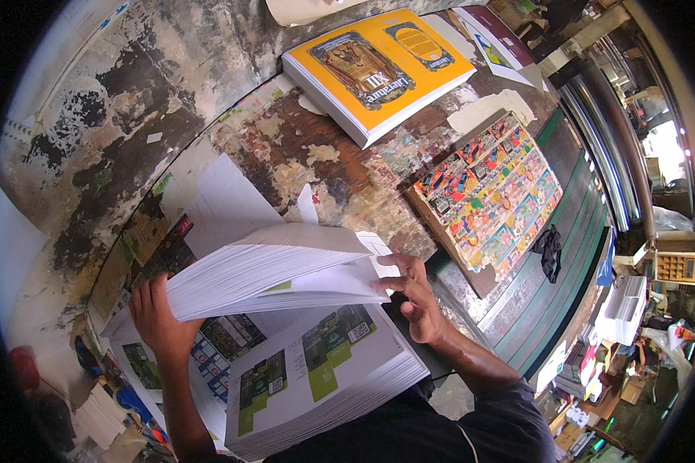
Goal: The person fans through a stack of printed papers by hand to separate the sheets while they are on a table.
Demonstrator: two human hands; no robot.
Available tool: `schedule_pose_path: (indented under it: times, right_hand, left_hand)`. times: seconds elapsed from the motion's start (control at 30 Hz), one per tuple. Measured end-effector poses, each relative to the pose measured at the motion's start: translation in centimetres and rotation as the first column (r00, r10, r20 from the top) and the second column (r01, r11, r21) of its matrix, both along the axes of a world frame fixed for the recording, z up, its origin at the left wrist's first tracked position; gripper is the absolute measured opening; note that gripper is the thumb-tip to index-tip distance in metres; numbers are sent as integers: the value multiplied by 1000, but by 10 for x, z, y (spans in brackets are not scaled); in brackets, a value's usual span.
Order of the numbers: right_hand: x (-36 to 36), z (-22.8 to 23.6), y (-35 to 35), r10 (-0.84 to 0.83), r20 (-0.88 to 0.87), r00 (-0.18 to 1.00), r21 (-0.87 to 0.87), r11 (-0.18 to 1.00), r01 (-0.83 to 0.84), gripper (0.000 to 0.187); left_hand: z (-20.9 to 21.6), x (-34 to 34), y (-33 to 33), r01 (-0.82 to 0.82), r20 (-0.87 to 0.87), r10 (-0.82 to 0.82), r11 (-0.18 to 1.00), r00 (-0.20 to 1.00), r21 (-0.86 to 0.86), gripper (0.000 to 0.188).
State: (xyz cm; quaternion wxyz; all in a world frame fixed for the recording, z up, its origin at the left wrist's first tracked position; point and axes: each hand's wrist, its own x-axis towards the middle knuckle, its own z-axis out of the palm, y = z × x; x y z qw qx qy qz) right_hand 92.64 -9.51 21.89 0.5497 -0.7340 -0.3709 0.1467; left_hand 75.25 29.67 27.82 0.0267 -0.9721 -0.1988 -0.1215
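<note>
A thick stack of printed sheets (266, 258) is raised and bowed in front of me, its leaves fanned along the near edge. My left hand (162, 318) is closed round its left end. At the opposite end, my right hand (418, 299) has its fingers on the sheets' edge, some above and some below. Under the raised stack lies a second pile of printed sheets (328, 370), showing green blocks and dark pictures on white. My left forearm covers part of the printed sheets at its left.
A yellow-covered pile of printed sheets (432, 73) sits at the back of the stained table (347, 177). To the right, a board covered in colourful comic pictures (494, 197) lies near a crumpled black cloth (548, 253) on a green-striped surface. Metal rollers (606, 147) stand beyond.
</note>
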Motion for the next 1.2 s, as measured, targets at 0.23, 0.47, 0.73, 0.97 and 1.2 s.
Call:
schedule_pose_path:
  times: [0.23,0.47,0.73,0.97,1.2]
  right_hand:
    - [10,1,14,12,-125,992,70,998,-3,79]
    - [21,11,21,87,-25,996,6,996,-87,83]
    - [17,11,18,87,-28,996,7,996,-87,81]
    - [17,10,17,81,-38,996,15,997,-80,80]
    - [15,10,16,74,-40,996,12,997,-73,79]
  left_hand:
    - [-1,-3,2,6,-39,-7,1000,999,-18,94]
    - [-4,-6,3,-30,-50,29,999,998,-21,92]
    - [-3,-3,2,1,-25,-1,1000,1000,-6,90]
    - [1,1,0,-7,-15,7,1000,1000,0,85]
    - [-3,-1,3,-18,-35,18,1000,999,-17,93]
